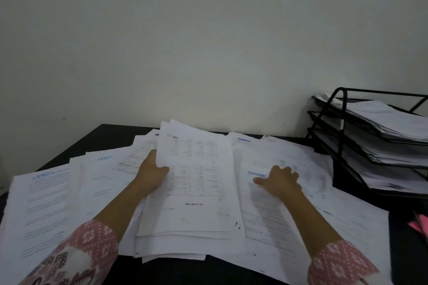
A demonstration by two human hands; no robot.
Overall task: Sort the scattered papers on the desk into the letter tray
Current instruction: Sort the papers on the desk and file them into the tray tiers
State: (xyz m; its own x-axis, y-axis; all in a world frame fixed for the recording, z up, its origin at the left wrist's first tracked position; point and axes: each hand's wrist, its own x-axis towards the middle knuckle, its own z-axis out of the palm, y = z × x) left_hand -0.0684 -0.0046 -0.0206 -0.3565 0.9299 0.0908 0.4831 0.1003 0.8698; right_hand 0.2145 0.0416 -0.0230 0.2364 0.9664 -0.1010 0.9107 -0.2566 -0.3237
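I am clamping my left hand (151, 176) on the left edge of the paper stack (196, 183), while my right hand (281, 180), too blurred to tell if gripping, is lying on a stamped sheet (252, 162) nearer the letter tray (342, 120) at the bench's (111, 136) far right corner.

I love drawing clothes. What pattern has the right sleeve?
Pink with small white flowery shapes; the head view shows the right sleeve best.

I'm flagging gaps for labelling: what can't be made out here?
Head view:
Print on the paper stack held by the left hand: too blurred to read.
The right hand: motion-blurred, grip on the stamped sheet unclear.
The letter tray: cut off by right edge.
A pink item: cut off by right edge, unidentifiable.
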